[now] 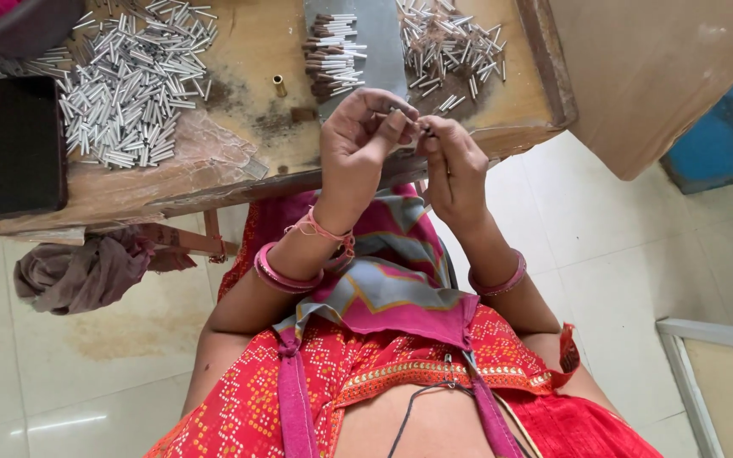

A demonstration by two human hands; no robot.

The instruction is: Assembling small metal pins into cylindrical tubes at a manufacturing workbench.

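Worn wooden bench: above its near edge, left hand and right hand pinch a thin metal tube between fingertips; probably light, stiff, slippery, best gripped mid-length.

On the wooden table: 2 loose heaps of small silver tubes, 1 left and 1 right, too many to count; 1 stack of brown-tipped tubes between them; 1 brass piece; 1 black phone. Below the table: 1 crumpled cloth.
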